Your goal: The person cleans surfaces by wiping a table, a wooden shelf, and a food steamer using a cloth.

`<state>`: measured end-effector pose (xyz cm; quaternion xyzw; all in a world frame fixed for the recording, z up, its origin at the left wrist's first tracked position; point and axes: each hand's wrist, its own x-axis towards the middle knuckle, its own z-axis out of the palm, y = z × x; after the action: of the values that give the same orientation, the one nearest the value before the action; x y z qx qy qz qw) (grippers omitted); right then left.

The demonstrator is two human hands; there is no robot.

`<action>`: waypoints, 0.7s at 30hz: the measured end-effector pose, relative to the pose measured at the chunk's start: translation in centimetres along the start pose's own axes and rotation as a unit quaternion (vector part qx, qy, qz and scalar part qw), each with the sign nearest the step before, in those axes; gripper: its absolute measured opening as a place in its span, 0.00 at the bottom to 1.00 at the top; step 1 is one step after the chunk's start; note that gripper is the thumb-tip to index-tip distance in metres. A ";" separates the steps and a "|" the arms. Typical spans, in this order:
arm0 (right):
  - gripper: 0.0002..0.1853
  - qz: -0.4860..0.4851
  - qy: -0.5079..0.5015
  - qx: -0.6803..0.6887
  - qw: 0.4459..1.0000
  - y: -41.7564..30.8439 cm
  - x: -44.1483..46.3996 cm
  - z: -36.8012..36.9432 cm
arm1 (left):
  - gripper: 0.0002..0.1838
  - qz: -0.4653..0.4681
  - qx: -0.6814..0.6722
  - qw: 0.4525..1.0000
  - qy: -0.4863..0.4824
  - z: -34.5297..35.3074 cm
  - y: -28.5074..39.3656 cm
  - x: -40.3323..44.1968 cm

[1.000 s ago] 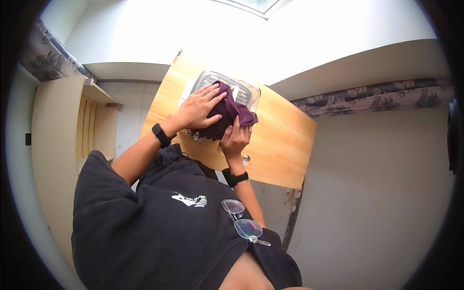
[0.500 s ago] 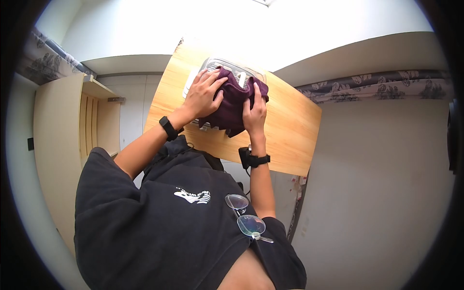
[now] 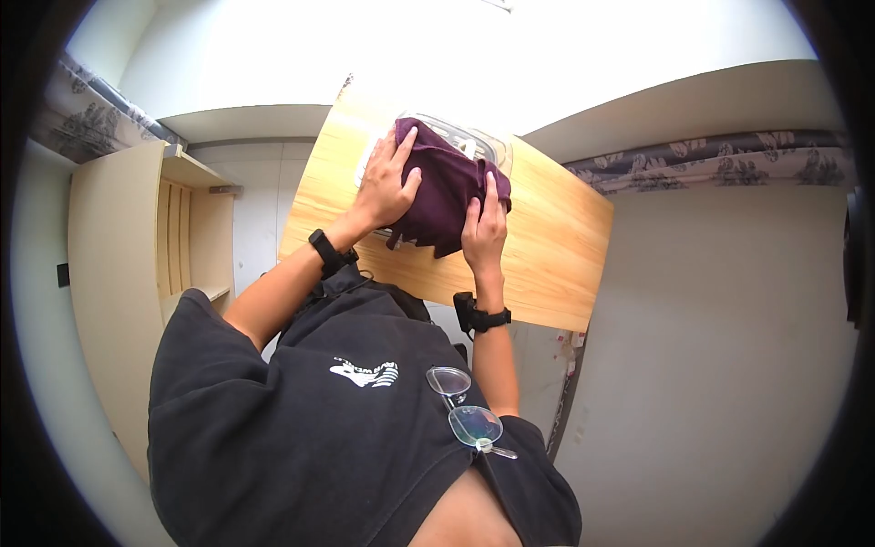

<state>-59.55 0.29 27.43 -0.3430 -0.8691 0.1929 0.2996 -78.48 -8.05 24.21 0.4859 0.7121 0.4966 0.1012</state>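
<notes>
A dark purple cloth (image 3: pixel 437 196) lies spread over a clear rack or container (image 3: pixel 497 150) on the wooden table (image 3: pixel 556 237). My left hand (image 3: pixel 387 185) rests on the cloth's left edge, its fingers stretched out and apart. At the cloth's right edge, my right hand (image 3: pixel 486 228) has its fingers around the fabric, with a fold of it at the fingertips. The cloth hides most of what is under it. Something white (image 3: pixel 468 146) shows just beyond its top edge.
A pale wooden shelf unit (image 3: pixel 169 237) stands to the left. Patterned curtains (image 3: pixel 720 173) hang at the right, by a plain wall. Glasses (image 3: pixel 474 424) hang on the front of my dark shirt (image 3: pixel 301 428). Black bands are on both wrists.
My right hand has moved up and right from the cloth's lower edge to its right edge. The cloth is spread wider and flatter, covering more of the rack. My left hand stays at the left edge.
</notes>
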 end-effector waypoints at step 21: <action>0.24 0.027 -0.018 0.053 0.998 -3.0 -3.0 -1.3 | 0.27 0.053 0.033 0.960 -0.273 0.0 -4.4 14.1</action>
<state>-58.39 -3.70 28.88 -0.3463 -0.8535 0.2526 0.2962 -88.17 2.95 25.45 0.6430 0.6466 0.3258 0.2495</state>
